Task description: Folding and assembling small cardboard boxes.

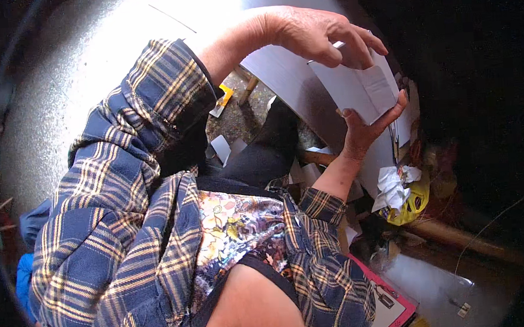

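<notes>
Folding step in hand: left hand (320, 33) pinches the top edge of the white folded card (362, 87), right hand (364, 128) cups it from below (held above the lap); next, I judge, pressing the crease calls for firm thumb pressure.

Harsh glare burns out the metal sheet (147, 15) at top, while the fisheye rim falls black.

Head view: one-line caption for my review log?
Both hands, left hand above and right hand below, hold a folded white card over a paper-littered floor.
</notes>
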`<move>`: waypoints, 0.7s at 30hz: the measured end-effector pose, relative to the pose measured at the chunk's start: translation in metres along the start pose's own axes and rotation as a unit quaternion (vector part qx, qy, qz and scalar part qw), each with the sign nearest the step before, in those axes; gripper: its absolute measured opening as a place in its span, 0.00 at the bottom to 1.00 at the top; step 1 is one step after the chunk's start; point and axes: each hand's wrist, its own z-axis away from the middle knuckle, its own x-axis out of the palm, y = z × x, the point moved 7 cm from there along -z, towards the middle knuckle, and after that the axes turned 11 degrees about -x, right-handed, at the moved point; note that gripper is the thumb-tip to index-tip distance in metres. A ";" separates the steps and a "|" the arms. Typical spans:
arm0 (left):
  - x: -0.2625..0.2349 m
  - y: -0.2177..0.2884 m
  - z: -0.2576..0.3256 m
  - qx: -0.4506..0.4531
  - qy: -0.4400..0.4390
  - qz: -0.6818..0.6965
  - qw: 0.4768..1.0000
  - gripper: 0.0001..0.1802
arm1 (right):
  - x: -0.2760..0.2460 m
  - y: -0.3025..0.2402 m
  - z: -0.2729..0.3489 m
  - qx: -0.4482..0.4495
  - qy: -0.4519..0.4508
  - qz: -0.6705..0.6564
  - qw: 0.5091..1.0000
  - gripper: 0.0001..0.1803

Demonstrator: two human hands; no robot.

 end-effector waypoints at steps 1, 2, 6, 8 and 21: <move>-0.001 -0.001 0.000 -0.005 0.002 0.006 1.000 0.31 | 0.000 -0.001 0.000 -0.001 0.002 0.001 1.000 0.67; -0.001 -0.003 0.000 -0.011 0.004 0.013 1.000 0.32 | 0.000 -0.001 0.000 -0.001 0.003 0.002 1.000 0.67; 0.000 0.005 0.001 0.062 0.092 -0.018 0.994 0.28 | 0.000 0.001 -0.005 0.002 0.003 0.000 1.000 0.67; 0.004 0.013 -0.002 0.093 0.134 -0.098 0.982 0.21 | -0.001 0.005 -0.005 0.038 0.026 -0.049 0.998 0.68; -0.005 0.012 0.004 0.072 0.272 -0.095 0.955 0.18 | 0.010 -0.006 -0.009 0.010 -0.001 0.040 0.999 0.70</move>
